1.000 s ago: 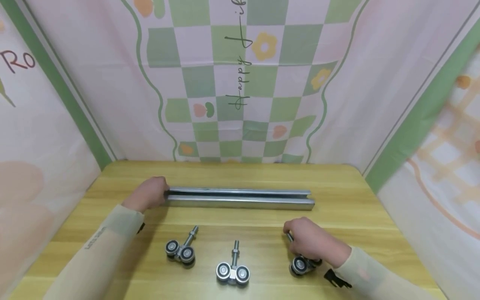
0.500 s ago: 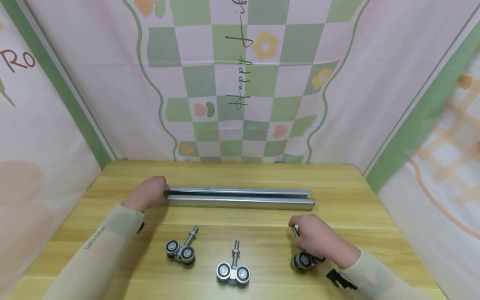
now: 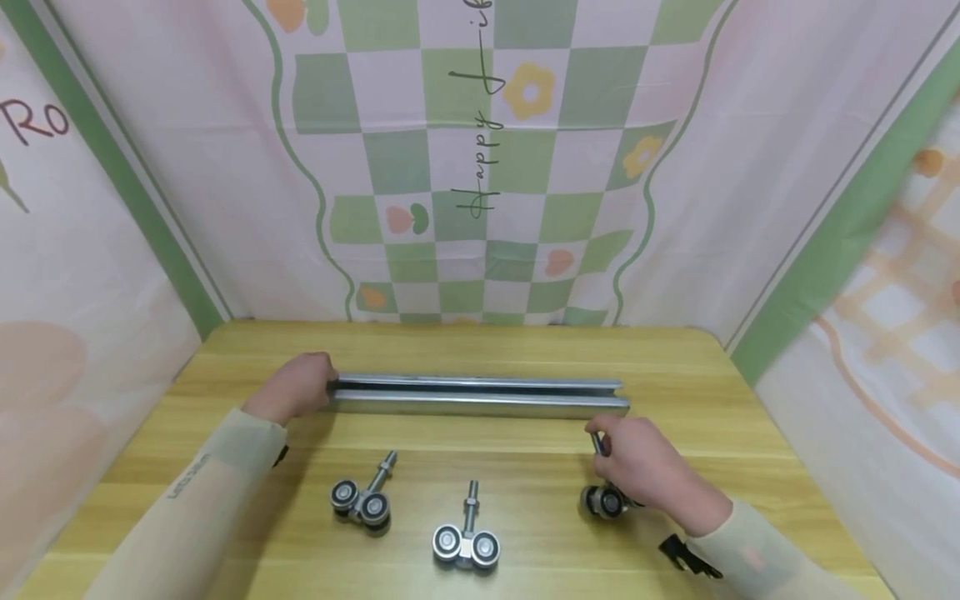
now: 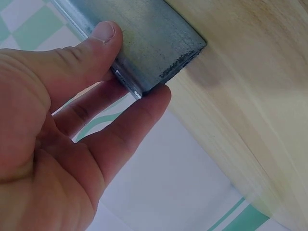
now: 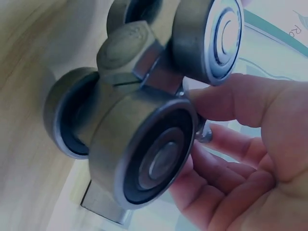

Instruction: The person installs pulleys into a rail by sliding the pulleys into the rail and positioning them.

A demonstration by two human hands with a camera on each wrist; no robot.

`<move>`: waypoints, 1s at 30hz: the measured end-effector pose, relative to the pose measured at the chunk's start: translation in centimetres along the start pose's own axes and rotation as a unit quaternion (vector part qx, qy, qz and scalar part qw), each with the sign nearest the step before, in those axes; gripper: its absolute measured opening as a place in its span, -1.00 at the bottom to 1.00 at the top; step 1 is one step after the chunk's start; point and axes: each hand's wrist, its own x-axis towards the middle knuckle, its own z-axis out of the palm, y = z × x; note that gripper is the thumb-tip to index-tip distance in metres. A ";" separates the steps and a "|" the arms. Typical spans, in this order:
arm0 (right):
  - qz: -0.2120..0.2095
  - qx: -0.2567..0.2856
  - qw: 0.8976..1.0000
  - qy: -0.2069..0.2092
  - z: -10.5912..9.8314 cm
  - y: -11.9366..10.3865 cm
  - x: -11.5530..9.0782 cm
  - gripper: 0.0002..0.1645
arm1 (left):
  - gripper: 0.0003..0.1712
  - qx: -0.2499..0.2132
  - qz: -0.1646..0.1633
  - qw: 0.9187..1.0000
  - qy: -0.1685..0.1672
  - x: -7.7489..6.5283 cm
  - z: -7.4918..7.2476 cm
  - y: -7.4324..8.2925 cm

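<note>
One wood-grain tabletop carries the parts beneath both hands. Across it, a slotted steel channel rail extends from the left hand; its free end lies just beyond the fingers of the right hand. The left hand pinches its end of the rail, thumb on the outer wall, one fingertip against the cut edge. Light, steady pressure should prevent shifting; avoid sliding the fingertip, since the edge looks rough.

The right hand holds a four-wheel roller trolley, wheels toward its wrist. Contact between wheels and tabletop cannot be confirmed. Two further trolleys lie between the hands: one nearer the left hand, one about midway. Route the right hand clear of both.

Grip is narrow, fingertips closed around the threaded stem. Control tilt from this stem and leave the wheels free to turn. The hex bolt head, between the wheels, should serve as an alignment reference.
</note>
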 end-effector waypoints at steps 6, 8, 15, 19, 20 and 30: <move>-0.006 -0.003 0.999 0.038 -0.1 -0.1 -0.3 -0.51 | -0.82 -0.003 -0.002 1.000 -0.001 0.0 0.0 -0.1; -0.013 -0.008 0.998 0.058 -0.2 -0.2 -0.5 -0.57 | -0.83 -0.005 -0.002 1.000 -0.003 0.0 0.0 -0.1; -0.052 -0.005 0.989 0.137 -0.3 -0.1 -0.9 -0.70 | -0.83 -0.003 -0.004 1.000 0.002 0.1 0.1 -0.2; -0.068 -0.006 0.985 0.157 0.0 0.0 -1.0 -0.73 | -0.82 -0.002 -0.002 1.000 0.005 0.1 0.2 -0.3; -0.069 -0.007 0.985 0.159 0.1 0.1 -1.0 -0.72 | -0.82 -0.003 -0.001 1.000 0.005 0.1 0.2 -0.3; -0.051 0.012 0.985 0.165 0.4 0.5 -1.5 -0.69 | -0.76 -0.015 -0.015 1.000 0.000 0.1 0.0 -0.2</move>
